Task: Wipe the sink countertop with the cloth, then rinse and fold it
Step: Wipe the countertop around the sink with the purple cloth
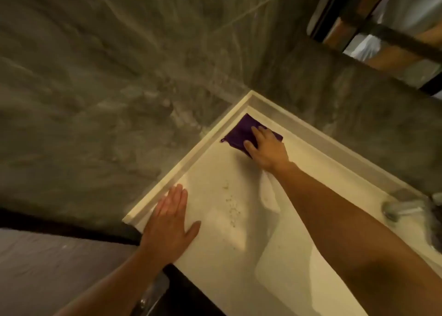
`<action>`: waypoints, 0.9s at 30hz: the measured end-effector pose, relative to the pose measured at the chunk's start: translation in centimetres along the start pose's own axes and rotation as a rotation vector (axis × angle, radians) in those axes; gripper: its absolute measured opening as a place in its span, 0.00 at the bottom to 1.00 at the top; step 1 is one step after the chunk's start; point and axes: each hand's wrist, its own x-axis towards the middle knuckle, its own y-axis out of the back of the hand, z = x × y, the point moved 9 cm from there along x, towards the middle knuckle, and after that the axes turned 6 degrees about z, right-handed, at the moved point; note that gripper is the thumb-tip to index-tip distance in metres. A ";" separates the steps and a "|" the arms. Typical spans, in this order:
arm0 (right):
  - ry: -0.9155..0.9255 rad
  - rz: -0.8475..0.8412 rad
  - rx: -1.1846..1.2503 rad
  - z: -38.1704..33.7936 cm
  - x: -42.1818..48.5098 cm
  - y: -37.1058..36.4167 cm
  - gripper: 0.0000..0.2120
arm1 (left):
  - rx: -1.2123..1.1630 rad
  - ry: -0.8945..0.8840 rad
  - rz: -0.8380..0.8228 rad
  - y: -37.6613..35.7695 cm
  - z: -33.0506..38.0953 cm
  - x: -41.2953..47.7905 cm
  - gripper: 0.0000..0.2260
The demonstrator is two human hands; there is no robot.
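**Purple cloth pressed into the far corner of the tabletop**

Nearest: left hand (171, 222) lies flat, palm down, fingers together and thumb splayed, on the cream tabletop (215, 256) at its near left edge. It grips nothing. The fingertips reach the raised lip (181, 169) that borders that side.

Right of that hand, the surface dips into a sink basin (299, 279), smooth, rounded at the corners, same pale cream as the top. Nothing visible inside it; the right forearm crosses above. Between the hands, a scatter of small droplets or specks (232, 208) on the stone; cannot tell which.

At the far right, a dull metal faucet (401, 206), blurred, cylindrical spout.

Beyond: right hand (266, 148) laid flat, fingers loosely spread, pressing down on the cloth (239, 133). The cloth is dark purple, soft, folded to a rough square, lying under and ahead of those fingers, its far corner tucked into the angle where the two lips meet.

Farthest: grey mottled wall (119, 76), veined like stone or plaster, rising behind both lips.
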 end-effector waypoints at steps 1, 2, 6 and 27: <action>0.019 -0.023 -0.020 -0.1 1.1 -0.7 0.34 | -0.019 0.003 -0.017 -0.2 -0.1 0.1 0.40; 0.033 -0.056 -0.041 -0.2 1.9 -1.4 0.35 | -0.028 0.002 0.002 -0.1 -0.1 0.3 0.40; 0.086 -0.088 -0.094 0.5 4.0 -4.2 0.38 | -0.010 -0.021 0.014 -1.1 -0.3 0.4 0.40; 0.361 -0.107 -0.129 -6.7 -9.8 -8.9 0.32 | 0.068 -0.018 -0.012 -1.3 -0.2 0.6 0.40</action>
